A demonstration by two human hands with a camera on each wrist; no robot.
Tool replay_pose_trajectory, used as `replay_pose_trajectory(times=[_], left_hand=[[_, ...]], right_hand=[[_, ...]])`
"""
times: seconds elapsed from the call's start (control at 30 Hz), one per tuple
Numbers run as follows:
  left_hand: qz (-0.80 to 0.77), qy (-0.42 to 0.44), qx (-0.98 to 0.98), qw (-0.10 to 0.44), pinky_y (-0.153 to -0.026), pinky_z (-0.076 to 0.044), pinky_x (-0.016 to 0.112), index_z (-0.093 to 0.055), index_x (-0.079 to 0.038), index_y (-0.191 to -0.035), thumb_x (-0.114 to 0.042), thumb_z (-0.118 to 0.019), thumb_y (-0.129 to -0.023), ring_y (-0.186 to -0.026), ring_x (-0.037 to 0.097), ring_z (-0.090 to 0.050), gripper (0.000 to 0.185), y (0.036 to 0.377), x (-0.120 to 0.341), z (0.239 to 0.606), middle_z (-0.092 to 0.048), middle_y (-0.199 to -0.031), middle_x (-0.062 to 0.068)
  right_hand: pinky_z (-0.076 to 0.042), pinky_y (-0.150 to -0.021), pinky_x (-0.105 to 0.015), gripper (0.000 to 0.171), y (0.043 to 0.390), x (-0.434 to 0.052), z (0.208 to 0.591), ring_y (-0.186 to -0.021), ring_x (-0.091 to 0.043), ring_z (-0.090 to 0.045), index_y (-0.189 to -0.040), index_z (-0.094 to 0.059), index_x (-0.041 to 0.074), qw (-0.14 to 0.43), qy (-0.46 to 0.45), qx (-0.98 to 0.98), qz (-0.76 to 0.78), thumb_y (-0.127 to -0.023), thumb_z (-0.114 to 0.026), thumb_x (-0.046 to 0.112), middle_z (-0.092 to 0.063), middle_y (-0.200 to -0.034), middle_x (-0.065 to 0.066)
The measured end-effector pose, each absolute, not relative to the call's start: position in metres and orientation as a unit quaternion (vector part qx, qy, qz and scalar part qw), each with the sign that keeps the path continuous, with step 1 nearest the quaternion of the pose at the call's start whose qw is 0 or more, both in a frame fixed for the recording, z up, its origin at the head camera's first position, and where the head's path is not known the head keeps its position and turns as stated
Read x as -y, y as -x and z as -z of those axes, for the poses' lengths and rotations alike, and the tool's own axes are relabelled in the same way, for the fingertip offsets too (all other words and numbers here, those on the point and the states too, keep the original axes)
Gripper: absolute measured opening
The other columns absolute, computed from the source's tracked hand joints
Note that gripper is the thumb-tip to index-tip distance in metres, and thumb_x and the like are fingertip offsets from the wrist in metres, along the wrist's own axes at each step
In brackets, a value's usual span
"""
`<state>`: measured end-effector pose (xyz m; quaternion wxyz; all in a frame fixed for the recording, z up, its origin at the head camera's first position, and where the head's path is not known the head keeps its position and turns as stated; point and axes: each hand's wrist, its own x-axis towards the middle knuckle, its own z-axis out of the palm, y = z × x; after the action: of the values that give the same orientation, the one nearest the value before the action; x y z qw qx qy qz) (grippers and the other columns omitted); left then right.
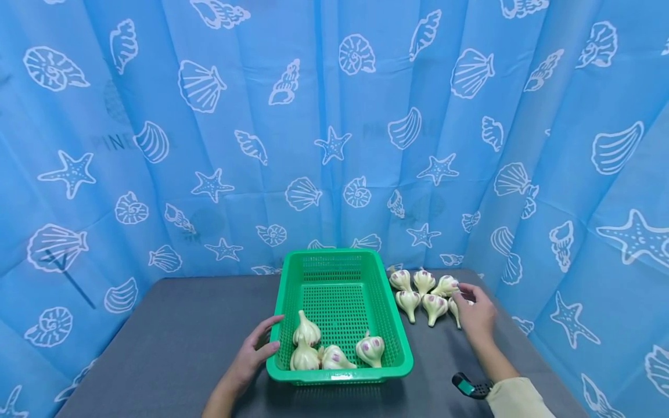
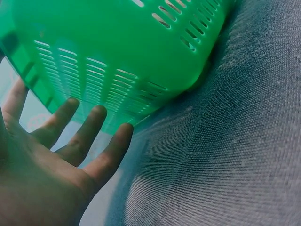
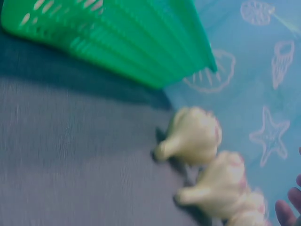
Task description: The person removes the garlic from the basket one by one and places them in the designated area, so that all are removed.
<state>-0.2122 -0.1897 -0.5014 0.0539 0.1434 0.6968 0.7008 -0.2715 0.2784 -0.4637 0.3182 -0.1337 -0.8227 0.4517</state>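
Faint "PINE" lettering (image 1: 112, 143) is showing on the blue curtain (image 1: 292, 35), upper left, with a fainter, partly legible repeat right of upper centre; a pale mark on the green basket's (image 1: 279, 307) front rim is staying unreadable. Garlic bulbs (image 1: 435, 307) are looking cream-white, rounded, pinkish-purple patched, tapering into stems. Six are clustering right of the basket, lower right of the frame; four more bulbs (image 1: 370, 351) are lying inside, toward its front. Left hand (image 1: 248, 357) is resting at the basket's left side, fingers spread, thumb apart, not clamping. Right hand (image 1: 477, 313) is reaching over the cluster's rightmost bulbs; cannot tell if it's pinching one. Dark wristband (image 1: 470, 386) is sitting below it.
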Motion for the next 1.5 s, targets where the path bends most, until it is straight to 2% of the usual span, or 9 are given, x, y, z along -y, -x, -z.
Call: replay_pose_trajectory(times=[0.1,0.17,0.23,0.33,0.43,0.73,0.9,1.2,1.5], left_hand=[[-0.699,-0.139,-0.7,0.052,-0.092,-0.046,0.043,-0.035,-0.006,-0.15,-0.015,-0.052,-0.1,-0.131,0.042,-0.037,0.054,0.213,0.189,0.502,-0.029,-0.149,0.027],[-0.699,-0.132,-0.701,0.051,-0.092,-0.046,0.043,-0.037,-0.008,-0.149,-0.016,-0.054,-0.099,-0.131,0.041,-0.038,0.053,0.214,0.189,0.503,-0.031,-0.149,0.025],[-0.693,-0.132,-0.707,0.048,-0.092,-0.046,0.043,-0.038,-0.009,-0.149,-0.017,-0.053,-0.099,-0.13,0.04,-0.039,0.053,0.215,0.189,0.504,-0.032,-0.148,0.025],[-0.69,-0.13,-0.71,0.046,-0.091,-0.046,0.042,-0.038,-0.01,-0.149,-0.018,-0.054,-0.099,-0.129,0.038,-0.04,0.052,0.216,0.19,0.504,-0.032,-0.148,0.023],[-0.688,-0.132,-0.712,0.044,-0.092,-0.046,0.044,-0.038,-0.009,-0.149,-0.018,-0.053,-0.099,-0.13,0.04,-0.039,0.053,0.216,0.19,0.504,-0.032,-0.148,0.024],[-0.692,-0.124,-0.71,0.042,-0.092,-0.046,0.045,-0.04,-0.01,-0.148,-0.016,-0.053,-0.099,-0.131,0.041,-0.037,0.051,0.214,0.189,0.503,-0.033,-0.149,0.023],[-0.693,-0.13,-0.707,0.042,-0.091,-0.046,0.044,-0.038,-0.008,-0.148,-0.015,-0.052,-0.099,-0.129,0.042,-0.039,0.052,0.213,0.189,0.501,-0.032,-0.148,0.025],[-0.692,-0.132,-0.708,0.04,-0.091,-0.047,0.044,-0.038,-0.008,-0.149,-0.015,-0.053,-0.1,-0.131,0.041,-0.037,0.052,0.212,0.189,0.5,-0.031,-0.149,0.026],[-0.691,-0.141,-0.708,0.041,-0.091,-0.047,0.044,-0.037,-0.007,-0.149,-0.014,-0.052,-0.1,-0.13,0.042,-0.038,0.052,0.212,0.189,0.501,-0.032,-0.148,0.027]], right_hand=[[-0.041,-0.074,-0.021,0.023,0.273,-0.269,0.456,-0.091,-0.011,-0.058,-0.112,-0.068,0.0,0.325,0.119,0.815,-0.464,-0.091,-0.067,0.01,-0.068,-0.108,-0.017],[-0.041,-0.074,-0.018,0.022,0.275,-0.263,0.452,-0.089,-0.007,-0.055,-0.112,-0.068,0.001,0.328,0.108,0.811,-0.472,-0.091,-0.067,0.009,-0.068,-0.107,-0.016],[-0.041,-0.073,-0.018,0.022,0.276,-0.257,0.447,-0.089,-0.007,-0.055,-0.111,-0.068,0.0,0.329,0.096,0.808,-0.48,-0.091,-0.068,0.009,-0.068,-0.107,-0.016],[-0.041,-0.073,-0.02,0.023,0.277,-0.247,0.44,-0.096,-0.02,-0.058,-0.113,-0.067,0.001,0.325,0.082,0.807,-0.486,-0.092,-0.067,0.01,-0.067,-0.109,-0.017],[-0.041,-0.071,-0.017,0.023,0.278,-0.237,0.433,-0.098,-0.024,-0.059,-0.113,-0.067,0.001,0.328,0.057,0.808,-0.487,-0.093,-0.067,0.012,-0.066,-0.108,-0.017],[-0.043,-0.071,-0.014,0.021,0.282,-0.206,0.412,-0.091,-0.014,-0.058,-0.11,-0.068,0.0,0.327,-0.033,0.793,-0.513,-0.089,-0.069,0.004,-0.068,-0.1,-0.015],[-0.046,-0.073,-0.017,0.02,0.29,-0.187,0.406,-0.093,-0.017,-0.06,-0.109,-0.069,0.001,0.3,-0.061,0.788,-0.534,-0.089,-0.069,0.004,-0.069,-0.104,-0.015],[-0.048,-0.084,-0.042,0.02,0.307,-0.15,0.394,-0.099,-0.026,-0.061,-0.111,-0.068,0.004,0.221,-0.128,0.813,-0.524,-0.092,-0.068,0.009,-0.068,-0.105,-0.013],[-0.052,-0.077,-0.04,0.02,0.319,-0.125,0.395,-0.094,-0.024,-0.062,-0.111,-0.068,0.005,0.113,-0.168,0.837,-0.509,-0.093,-0.067,0.012,-0.068,-0.102,-0.008]])
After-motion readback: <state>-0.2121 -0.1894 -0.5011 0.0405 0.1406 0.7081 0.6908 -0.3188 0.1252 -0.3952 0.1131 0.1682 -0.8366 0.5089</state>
